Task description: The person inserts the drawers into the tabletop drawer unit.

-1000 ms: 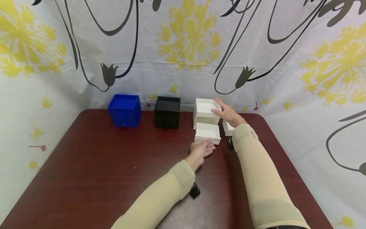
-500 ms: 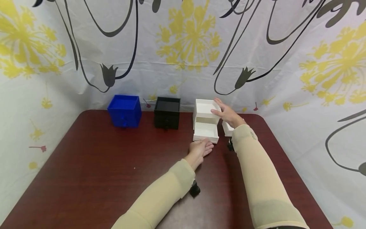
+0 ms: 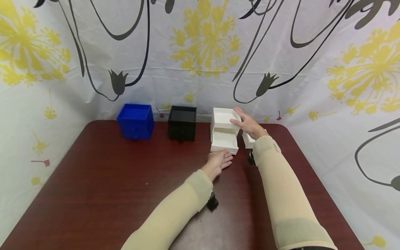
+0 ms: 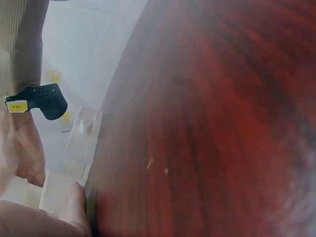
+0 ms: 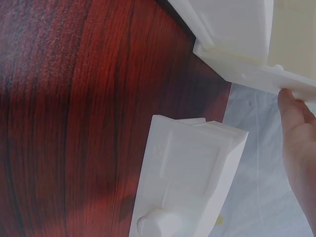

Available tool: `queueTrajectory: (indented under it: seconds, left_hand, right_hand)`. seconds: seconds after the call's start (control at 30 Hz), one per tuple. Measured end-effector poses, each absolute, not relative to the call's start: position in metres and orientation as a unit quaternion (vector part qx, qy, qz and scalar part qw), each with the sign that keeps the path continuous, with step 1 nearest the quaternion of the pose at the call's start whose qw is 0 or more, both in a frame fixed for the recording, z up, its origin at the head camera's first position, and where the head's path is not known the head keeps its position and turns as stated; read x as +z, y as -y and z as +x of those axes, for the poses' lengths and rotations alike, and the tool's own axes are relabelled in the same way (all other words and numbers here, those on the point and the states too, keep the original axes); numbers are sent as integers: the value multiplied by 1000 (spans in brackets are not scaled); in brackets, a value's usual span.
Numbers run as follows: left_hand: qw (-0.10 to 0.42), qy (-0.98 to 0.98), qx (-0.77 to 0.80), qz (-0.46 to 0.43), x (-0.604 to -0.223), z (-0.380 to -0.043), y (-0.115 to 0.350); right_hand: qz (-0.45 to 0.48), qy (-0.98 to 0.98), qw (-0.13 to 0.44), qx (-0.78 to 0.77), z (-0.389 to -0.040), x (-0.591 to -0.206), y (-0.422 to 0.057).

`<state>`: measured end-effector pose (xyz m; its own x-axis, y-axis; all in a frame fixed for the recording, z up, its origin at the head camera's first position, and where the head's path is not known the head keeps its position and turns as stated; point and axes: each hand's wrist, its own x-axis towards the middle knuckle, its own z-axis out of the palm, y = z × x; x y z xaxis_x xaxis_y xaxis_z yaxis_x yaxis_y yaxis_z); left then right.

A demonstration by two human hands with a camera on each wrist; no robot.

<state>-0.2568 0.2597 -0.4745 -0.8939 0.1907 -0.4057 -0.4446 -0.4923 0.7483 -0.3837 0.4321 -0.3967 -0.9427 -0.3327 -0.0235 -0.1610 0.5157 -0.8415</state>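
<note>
A small white drawer box [image 3: 224,116] stands at the back right of the table, with its lower white drawer [image 3: 224,140] partly out at the front. My left hand [image 3: 218,162] presses against that drawer's front, fingers stretched out to the right. In the left wrist view, its thumb [image 4: 75,202] lies along the white piece. My right hand [image 3: 248,124] holds the box at its upper right side, thumb over the top rim and fingers toward the back corner. In the right wrist view, its fingertips [image 5: 286,96] touch the white wall. The drawer looks bare inside.
Another white drawer [image 5: 182,173] with a round knob lies right of the box, partly behind the right forearm. A black drawer box [image 3: 182,123] and a blue drawer box [image 3: 135,121] stand in line to the left. Behind the table [image 3: 125,194] hangs a patterned cloth [image 3: 187,41].
The lower drawer has slid back toward the white box, pushed by my left hand, which has moved slightly away from me. My right hand has stayed on the box.
</note>
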Motion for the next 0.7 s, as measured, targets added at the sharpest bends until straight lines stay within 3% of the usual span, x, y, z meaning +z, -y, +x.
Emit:
queueTrajectory:
  seconds: [0.27,0.7]
  left_hand:
    - [217,-465,848,-132,-475,-263,-257]
    - [223,-470,845,-126,-475,-270,-256]
  right_hand:
    - [-134,-859,99,-483,-379,-390,-428]
    - [-117,-858,113,-488,-363,-367,-418]
